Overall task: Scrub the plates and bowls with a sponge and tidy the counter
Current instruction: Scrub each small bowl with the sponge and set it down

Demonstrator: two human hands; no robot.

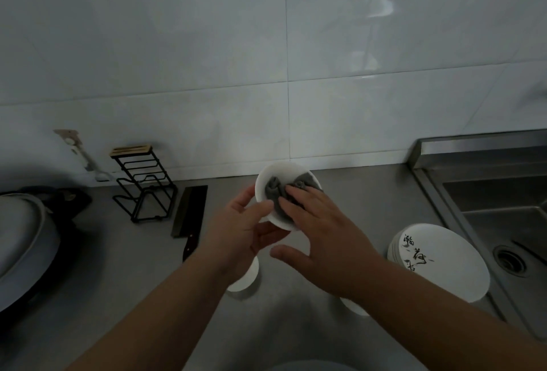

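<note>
Bowl (283, 171) gripped by curled left hand (239, 231), straight-fingered right hand (322, 228) flat on grey sponge (273, 190) inside

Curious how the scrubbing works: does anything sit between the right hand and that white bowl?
Yes: the grey sponge lies inside the bowl, pressed flat under the right hand. The left hand grips the bowl's rim directly.

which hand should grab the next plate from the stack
Right, probably. The right hand only presses the sponge into the bowl, and the stack lies on its side; the left hand grips the bowl, farther away.
</note>
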